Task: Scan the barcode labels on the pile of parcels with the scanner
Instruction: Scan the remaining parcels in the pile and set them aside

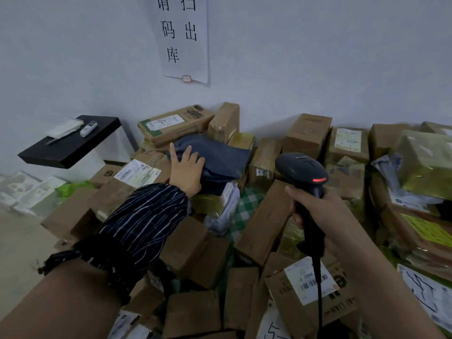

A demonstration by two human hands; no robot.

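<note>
One dark blue bag parcel [220, 162] lies on top of the pile of parcels [266, 216], and on its upper face I can see no barcode label. The left hand [187, 168] rests on the left end of this bag. Its fingers [195, 155] lie on the soft plastic, only a little bent, and the thumb stands free. Whether they pinch the edge I cannot tell.

The long axis of the bag runs from this hand to the right, toward the scanner [302, 171]. One scanner is there, to the right of the bag and nearer to the person, near but not touching. The right hand [327, 209] holds it with the fingers closed fully round the handle. The head points away from the person, toward the boxes behind and not at the bag, and a red light shows on it. So the left hand is the nearer one. I judge the bag must first be turned over to look for a label, and then the scanner head swung left to it.

Around the bag the cardboard boxes are many, more than a dozen, too crowded for an exact count. At least five white labels face upward, one label [137, 173] just left of the bag. Left of the bag, well apart, one black shelf [71, 148] carries one remote control [88, 128]. Above the bag, one paper notice [183, 37] hangs on the wall.
</note>
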